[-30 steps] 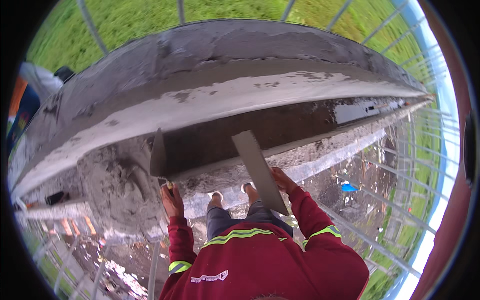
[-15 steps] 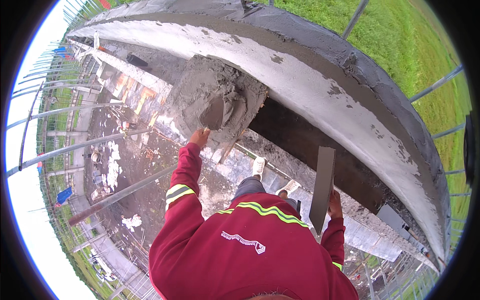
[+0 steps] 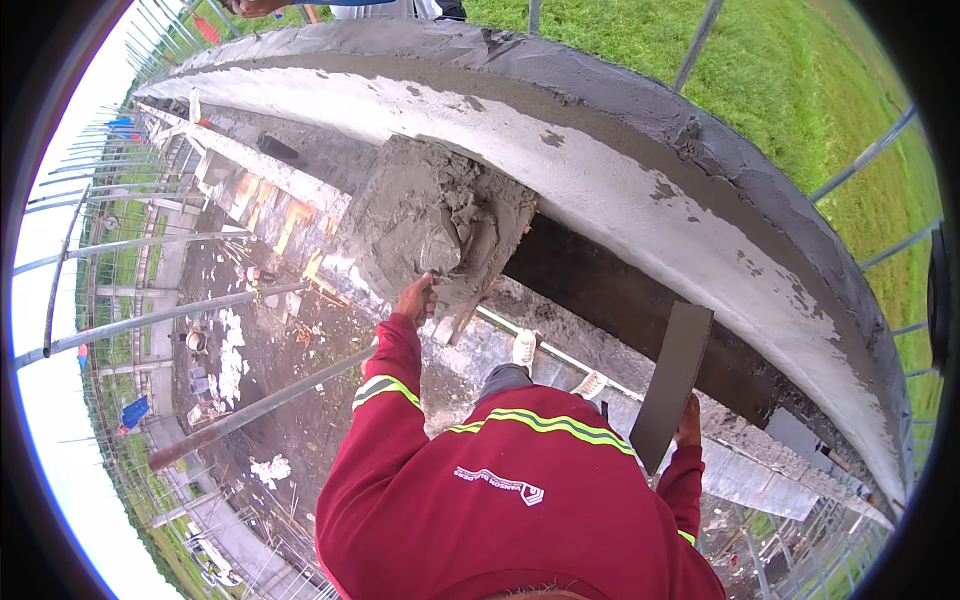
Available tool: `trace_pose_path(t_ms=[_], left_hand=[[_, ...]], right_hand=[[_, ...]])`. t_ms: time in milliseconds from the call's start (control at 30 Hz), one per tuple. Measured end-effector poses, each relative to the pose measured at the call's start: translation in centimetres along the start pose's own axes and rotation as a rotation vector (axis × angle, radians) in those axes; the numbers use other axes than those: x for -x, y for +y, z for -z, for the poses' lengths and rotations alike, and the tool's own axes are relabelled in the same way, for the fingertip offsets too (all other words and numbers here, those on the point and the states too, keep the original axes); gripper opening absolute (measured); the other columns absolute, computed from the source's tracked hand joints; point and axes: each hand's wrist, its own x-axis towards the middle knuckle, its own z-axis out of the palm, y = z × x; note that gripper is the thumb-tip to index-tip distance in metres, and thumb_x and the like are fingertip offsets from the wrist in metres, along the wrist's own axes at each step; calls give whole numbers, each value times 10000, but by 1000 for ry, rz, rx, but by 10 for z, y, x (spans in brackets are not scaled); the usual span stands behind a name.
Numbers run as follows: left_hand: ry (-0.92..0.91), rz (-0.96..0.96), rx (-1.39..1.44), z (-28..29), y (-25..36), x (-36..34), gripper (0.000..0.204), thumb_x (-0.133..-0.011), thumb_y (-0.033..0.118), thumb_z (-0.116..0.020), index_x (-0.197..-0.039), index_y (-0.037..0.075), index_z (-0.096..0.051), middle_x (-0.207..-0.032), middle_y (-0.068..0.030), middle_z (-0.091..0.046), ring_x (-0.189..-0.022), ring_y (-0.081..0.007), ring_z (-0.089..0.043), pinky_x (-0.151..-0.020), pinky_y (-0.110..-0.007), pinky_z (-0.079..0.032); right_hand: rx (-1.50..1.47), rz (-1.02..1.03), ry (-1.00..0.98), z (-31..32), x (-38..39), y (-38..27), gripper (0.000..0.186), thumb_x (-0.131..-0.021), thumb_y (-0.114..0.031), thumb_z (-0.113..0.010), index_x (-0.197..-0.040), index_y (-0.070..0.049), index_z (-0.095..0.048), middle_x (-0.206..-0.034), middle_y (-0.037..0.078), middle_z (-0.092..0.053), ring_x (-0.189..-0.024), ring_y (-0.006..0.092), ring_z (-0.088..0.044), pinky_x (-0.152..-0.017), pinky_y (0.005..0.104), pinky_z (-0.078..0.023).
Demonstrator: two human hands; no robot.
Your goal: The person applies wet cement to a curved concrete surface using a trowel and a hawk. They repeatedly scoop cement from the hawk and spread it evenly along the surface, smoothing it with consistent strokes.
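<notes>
My left hand (image 3: 416, 298) is closed around the handle of a trowel. The mortar-smeared trowel blade (image 3: 438, 243) rests in a heap of wet grey mortar (image 3: 460, 200). That heap lies on a square mortar board (image 3: 362, 215), set across the trough beside the wall. Out to the right, my right hand (image 3: 689, 424) grips a long, rectangular, dark grey plastering float (image 3: 675, 385) from its far side, partly hidden by it. The float is tilted, its broad flat face toward me, and no lump of mortar shows on it.
A curved wall (image 3: 600, 190), partly coated with fresh mortar, runs along the far side. Below it is a dark trough (image 3: 620, 280); a flat-bladed tool (image 3: 800, 440) lies at its right. Metal poles (image 3: 260, 408) rise at left. Beyond the wall stands another person (image 3: 390, 10).
The trowel blade has turned over in the mortar, its smooth dark face no longer showing. The float has tilted further to the right. Another person has come into view beyond the wall.
</notes>
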Motion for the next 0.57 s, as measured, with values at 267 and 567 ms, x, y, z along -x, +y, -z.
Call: trace_pose_path(t_ms=[267, 567], left_hand=[[23, -174, -316, -25, 13, 75, 450, -1024, 491, -524, -1156, 73, -624, -671, -5, -520, -458, -104, -469, -397, -271, -370], [-723, -371, -791, -227, 36, 144, 349, -997, 271, -538, -1230, 14, -578, -726, -43, -576, -477, -125, -527, -443, -280, -414]], right_hand=[[-191, 265, 67, 5, 18, 52, 398, -1034, -321, -566, -1314, -40, -599, -1190, 99, -678, -1043, 227, -680, -859, 367, -580], [-803, 519, 69, -55, -32, 84, 468, -976, -289, -677, -1366, -53, -570, -1198, 157, -689, -1079, 321, -679, -970, 448, -543]])
